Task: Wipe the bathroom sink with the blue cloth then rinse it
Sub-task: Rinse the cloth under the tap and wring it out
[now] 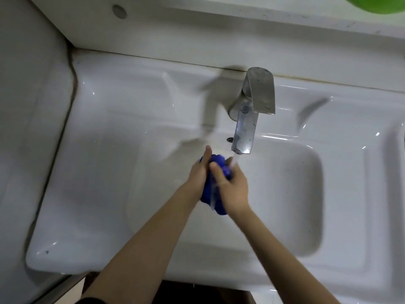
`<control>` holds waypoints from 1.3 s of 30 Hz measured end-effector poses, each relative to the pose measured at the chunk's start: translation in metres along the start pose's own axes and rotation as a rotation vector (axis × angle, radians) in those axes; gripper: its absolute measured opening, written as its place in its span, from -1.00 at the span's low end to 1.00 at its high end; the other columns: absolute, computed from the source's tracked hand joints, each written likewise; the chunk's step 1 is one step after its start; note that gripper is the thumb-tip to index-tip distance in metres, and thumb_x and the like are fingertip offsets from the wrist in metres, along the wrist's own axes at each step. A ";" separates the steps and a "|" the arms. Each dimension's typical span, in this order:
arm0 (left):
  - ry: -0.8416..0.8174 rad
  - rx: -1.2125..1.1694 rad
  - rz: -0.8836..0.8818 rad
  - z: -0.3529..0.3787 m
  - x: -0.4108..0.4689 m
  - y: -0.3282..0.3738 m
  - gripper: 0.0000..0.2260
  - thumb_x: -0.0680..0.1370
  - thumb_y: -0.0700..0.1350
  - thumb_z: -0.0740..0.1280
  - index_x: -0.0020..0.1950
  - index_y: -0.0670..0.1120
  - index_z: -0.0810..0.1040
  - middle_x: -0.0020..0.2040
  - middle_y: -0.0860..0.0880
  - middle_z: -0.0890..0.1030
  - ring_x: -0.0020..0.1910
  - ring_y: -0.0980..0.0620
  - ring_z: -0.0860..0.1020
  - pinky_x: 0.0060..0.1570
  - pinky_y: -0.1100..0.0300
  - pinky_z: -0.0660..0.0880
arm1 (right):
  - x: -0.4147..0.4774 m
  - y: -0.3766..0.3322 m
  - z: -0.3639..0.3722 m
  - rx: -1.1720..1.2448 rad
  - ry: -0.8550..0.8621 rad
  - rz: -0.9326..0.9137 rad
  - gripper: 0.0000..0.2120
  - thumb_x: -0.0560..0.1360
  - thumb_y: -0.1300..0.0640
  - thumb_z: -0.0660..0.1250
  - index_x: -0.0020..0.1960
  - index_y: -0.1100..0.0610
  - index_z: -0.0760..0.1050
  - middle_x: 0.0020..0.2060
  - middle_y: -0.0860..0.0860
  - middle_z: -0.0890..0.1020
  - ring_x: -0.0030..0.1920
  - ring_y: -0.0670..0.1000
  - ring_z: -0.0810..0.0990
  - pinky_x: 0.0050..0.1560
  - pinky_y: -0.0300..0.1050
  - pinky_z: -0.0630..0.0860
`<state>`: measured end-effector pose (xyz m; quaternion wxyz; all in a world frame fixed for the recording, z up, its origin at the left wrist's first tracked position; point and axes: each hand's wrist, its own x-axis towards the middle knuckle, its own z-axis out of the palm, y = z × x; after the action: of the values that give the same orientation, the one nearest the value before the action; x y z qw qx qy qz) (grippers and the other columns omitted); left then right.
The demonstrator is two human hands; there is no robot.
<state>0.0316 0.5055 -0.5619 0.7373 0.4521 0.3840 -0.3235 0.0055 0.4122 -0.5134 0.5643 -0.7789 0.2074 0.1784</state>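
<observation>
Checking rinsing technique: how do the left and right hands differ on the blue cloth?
The left hand lies with straight fingers against the blue cloth; the right hand curls its thumb over it. The water falls beside the right hand, not the left hand. Both touch the blue cloth below the faucet.

Left hand (pixel 198 172) presses, right hand (pixel 233 189) grips blue cloth (pixel 206 191) (forearms converging).
</observation>
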 end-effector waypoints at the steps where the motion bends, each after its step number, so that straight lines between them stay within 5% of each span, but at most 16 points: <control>1: 0.033 -0.070 -0.018 0.007 0.000 -0.003 -0.47 0.38 0.39 0.36 -0.17 -0.10 0.59 -0.22 -0.06 0.63 -0.23 -0.05 0.62 -0.09 0.14 0.56 | 0.002 0.000 0.009 -0.040 0.035 -0.009 -0.68 0.46 -0.19 0.31 -0.28 0.00 0.33 -0.35 -0.03 0.57 -0.35 -0.04 0.56 -0.31 -0.14 0.50; 3: 0.108 -0.074 -0.003 0.023 0.002 -0.010 -0.62 0.52 0.21 0.28 -0.28 -0.06 0.57 -0.30 -0.05 0.60 -0.37 -0.02 0.59 -0.28 0.22 0.53 | 0.028 0.001 0.012 -0.177 0.123 0.063 -0.65 0.42 -0.22 0.28 -0.27 0.07 0.42 -0.33 0.06 0.61 -0.30 0.07 0.62 -0.33 -0.08 0.55; 5: 0.240 0.055 0.076 0.036 -0.004 -0.011 -0.70 0.54 0.09 0.23 -0.25 -0.07 0.56 -0.30 -0.07 0.60 -0.31 -0.05 0.59 -0.21 0.12 0.55 | 0.059 -0.002 -0.002 -0.260 0.126 0.169 -0.71 0.51 -0.05 0.26 -0.29 0.11 0.40 -0.37 0.02 0.54 -0.27 0.10 0.57 -0.36 -0.13 0.49; 7: 0.310 0.124 0.125 0.038 -0.006 0.001 -0.73 0.52 0.05 0.24 -0.29 -0.07 0.53 -0.35 -0.05 0.57 -0.27 -0.08 0.57 -0.14 0.07 0.54 | 0.056 0.000 -0.004 -0.090 0.127 0.203 -0.66 0.51 -0.05 0.24 -0.30 0.19 0.42 -0.40 0.06 0.51 -0.30 0.05 0.51 -0.31 -0.09 0.50; 11: 0.191 -0.100 0.002 0.022 0.008 0.002 -0.53 0.64 -0.05 0.11 -0.44 -0.14 0.47 -0.54 -0.05 0.48 -0.46 0.00 0.52 -0.36 0.29 0.49 | 0.019 -0.005 0.022 -0.078 0.189 0.076 -0.61 0.50 -0.10 0.23 -0.33 0.18 0.51 -0.47 0.11 0.56 -0.46 0.02 0.51 -0.42 -0.14 0.45; 15: 0.285 0.036 -0.022 0.032 0.000 -0.015 -0.73 0.58 -0.05 0.22 -0.20 -0.17 0.56 -0.37 -0.07 0.61 -0.35 -0.02 0.61 -0.29 0.20 0.55 | 0.059 -0.008 0.003 -0.204 0.167 0.105 -0.64 0.52 -0.04 0.20 -0.37 0.13 0.39 -0.47 -0.05 0.43 -0.37 0.00 0.42 -0.41 -0.27 0.36; 17: 0.298 0.100 -0.025 0.032 0.000 -0.002 -0.75 0.47 -0.02 0.29 -0.24 -0.18 0.60 -0.29 -0.12 0.64 -0.23 -0.14 0.64 -0.16 0.09 0.56 | 0.043 0.003 0.004 -0.206 0.224 0.118 -0.55 0.50 -0.10 0.17 -0.37 0.23 0.39 -0.49 0.03 0.44 -0.41 0.05 0.42 -0.41 -0.09 0.36; 21: 0.220 0.037 -0.119 0.027 -0.002 0.006 -0.67 0.51 -0.08 0.21 -0.45 -0.12 0.43 -0.53 -0.06 0.48 -0.45 -0.07 0.47 -0.33 0.23 0.42 | 0.015 0.008 0.019 -0.167 0.205 0.067 -0.57 0.50 -0.10 0.23 -0.43 0.14 0.37 -0.48 0.06 0.45 -0.46 0.04 0.44 -0.38 -0.05 0.41; 24: 0.154 0.077 -0.057 0.037 -0.009 -0.005 -0.75 0.57 -0.01 0.25 -0.22 -0.10 0.57 -0.44 0.03 0.59 -0.34 0.00 0.53 -0.28 0.19 0.47 | 0.054 0.003 0.003 -0.264 0.179 0.147 -0.64 0.47 0.02 0.30 -0.40 0.15 0.30 -0.49 0.06 0.39 -0.43 0.08 0.38 -0.36 -0.07 0.34; 26: 0.263 0.167 -0.040 0.036 -0.009 0.000 -0.75 0.57 0.00 0.25 -0.12 -0.15 0.59 -0.32 -0.03 0.60 -0.32 0.00 0.55 -0.30 0.19 0.47 | 0.053 0.007 -0.001 -0.225 0.204 0.173 -0.63 0.52 0.09 0.27 -0.41 0.15 0.27 -0.51 0.03 0.34 -0.43 0.03 0.33 -0.37 -0.11 0.30; 31: 0.185 0.086 -0.151 0.027 -0.006 0.008 -0.70 0.59 -0.12 0.13 -0.33 -0.14 0.41 -0.42 -0.09 0.50 -0.44 -0.03 0.48 -0.39 0.28 0.44 | 0.013 0.008 0.015 -0.178 0.186 0.107 -0.62 0.52 -0.04 0.26 -0.34 0.22 0.42 -0.45 0.05 0.52 -0.39 0.07 0.52 -0.31 -0.09 0.45; 33: 0.162 0.077 -0.170 0.036 -0.009 -0.008 -0.70 0.57 0.01 0.23 -0.23 -0.16 0.53 -0.33 -0.08 0.59 -0.33 -0.04 0.58 -0.23 0.20 0.55 | 0.041 0.004 0.003 -0.239 0.174 0.114 -0.62 0.48 0.02 0.34 -0.41 0.16 0.31 -0.48 0.03 0.43 -0.40 0.08 0.44 -0.28 -0.04 0.41; 35: 0.219 0.101 -0.137 0.040 -0.010 -0.008 -0.65 0.57 0.10 0.26 -0.24 -0.16 0.52 -0.36 -0.06 0.56 -0.39 -0.01 0.54 -0.35 0.23 0.52 | 0.058 0.008 -0.005 -0.199 0.169 0.122 -0.63 0.50 0.07 0.33 -0.40 0.12 0.28 -0.47 0.04 0.40 -0.40 0.05 0.37 -0.29 -0.03 0.39; 39: 0.156 0.048 -0.169 0.026 -0.003 0.018 -0.64 0.60 -0.08 0.14 -0.40 -0.10 0.41 -0.51 -0.03 0.48 -0.54 0.04 0.46 -0.49 0.33 0.38 | 0.012 0.011 0.015 -0.136 0.210 0.070 -0.57 0.54 -0.07 0.24 -0.38 0.18 0.32 -0.52 0.07 0.40 -0.48 0.05 0.36 -0.40 -0.09 0.35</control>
<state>0.0525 0.4893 -0.5445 0.6643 0.4594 0.4692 -0.3571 0.0094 0.4214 -0.5333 0.4787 -0.8220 0.2801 0.1291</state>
